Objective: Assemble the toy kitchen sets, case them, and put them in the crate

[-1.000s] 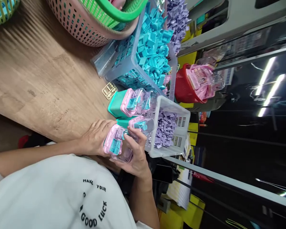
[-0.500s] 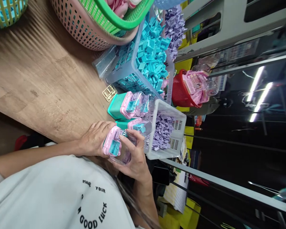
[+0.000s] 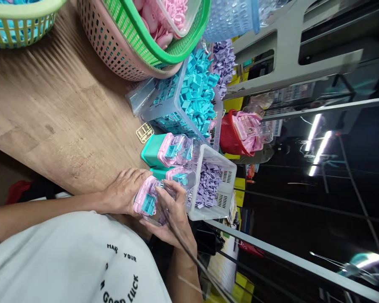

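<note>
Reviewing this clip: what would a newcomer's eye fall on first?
Probably the heap of turquoise pieces in the translucent crate, above the picture's middle. Next, the bright green basket of pink pieces at the top, nested in a pink basket. Then, left of and below centre, the pink-rimmed box held between the left hand and the right hand.

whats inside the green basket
The green basket holds loose pink pieces and a translucent tub of smaller pink parts; whatever lies beneath them is covered.

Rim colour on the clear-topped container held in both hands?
Light pink rim; it shows best in the head view.
</note>
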`<state>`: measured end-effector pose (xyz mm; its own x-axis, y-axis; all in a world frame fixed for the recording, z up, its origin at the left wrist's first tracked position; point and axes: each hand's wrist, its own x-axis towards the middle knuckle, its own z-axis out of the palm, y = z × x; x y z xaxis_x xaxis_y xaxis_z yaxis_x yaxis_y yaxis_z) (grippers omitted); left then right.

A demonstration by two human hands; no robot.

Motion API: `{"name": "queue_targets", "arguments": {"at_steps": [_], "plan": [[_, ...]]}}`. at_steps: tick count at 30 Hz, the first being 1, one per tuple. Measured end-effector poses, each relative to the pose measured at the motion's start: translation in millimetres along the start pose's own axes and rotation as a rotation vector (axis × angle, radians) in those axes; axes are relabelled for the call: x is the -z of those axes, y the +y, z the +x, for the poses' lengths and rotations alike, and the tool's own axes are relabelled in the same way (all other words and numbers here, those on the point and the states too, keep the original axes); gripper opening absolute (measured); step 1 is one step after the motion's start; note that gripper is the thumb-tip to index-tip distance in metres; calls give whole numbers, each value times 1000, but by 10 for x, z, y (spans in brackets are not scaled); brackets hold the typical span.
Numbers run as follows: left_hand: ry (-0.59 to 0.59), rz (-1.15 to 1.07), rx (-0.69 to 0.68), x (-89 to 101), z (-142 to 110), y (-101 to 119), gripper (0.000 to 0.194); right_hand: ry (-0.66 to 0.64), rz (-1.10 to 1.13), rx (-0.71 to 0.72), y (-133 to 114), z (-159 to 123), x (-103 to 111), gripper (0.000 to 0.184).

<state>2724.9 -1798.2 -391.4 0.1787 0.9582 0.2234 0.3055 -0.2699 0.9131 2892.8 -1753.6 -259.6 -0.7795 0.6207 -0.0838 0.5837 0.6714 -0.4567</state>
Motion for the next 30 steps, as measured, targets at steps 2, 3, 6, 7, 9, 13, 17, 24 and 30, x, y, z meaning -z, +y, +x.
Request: {"name": "queue_targets", "arguments": {"at_steps": [2,3,6,7,9,13,17,24,30], "plan": [[8,0,-1,-8,-3,1,90,-8,0,-6,4,9,-1,89],[10,1,2,-9,-4,3,92,-8,-1,-7,4,15,-1,90],[4,-4,13,-5,-5,8,98,0,-10,-3,-13,35,11,87],[0,-7,17,-2,-5,9,98,-4,-18,-5,-27,44,19,85],[-7,-15,25,4,-4,12,98,-18,-39,-15,-64,62,43,82],[-9,-22,36,18,0,24,96,-81,-96,-42,-142,100,104,81],[-19,-29,47,31,3,36,97,-152,-150,-67,-198,152,162,88],[-37,-20,44,29,-4,29,101,-263,-194,-69,-234,243,249,92],[-48,-29,45,19,-2,20,102,-221,-265,-12,-267,284,247,83]]}}
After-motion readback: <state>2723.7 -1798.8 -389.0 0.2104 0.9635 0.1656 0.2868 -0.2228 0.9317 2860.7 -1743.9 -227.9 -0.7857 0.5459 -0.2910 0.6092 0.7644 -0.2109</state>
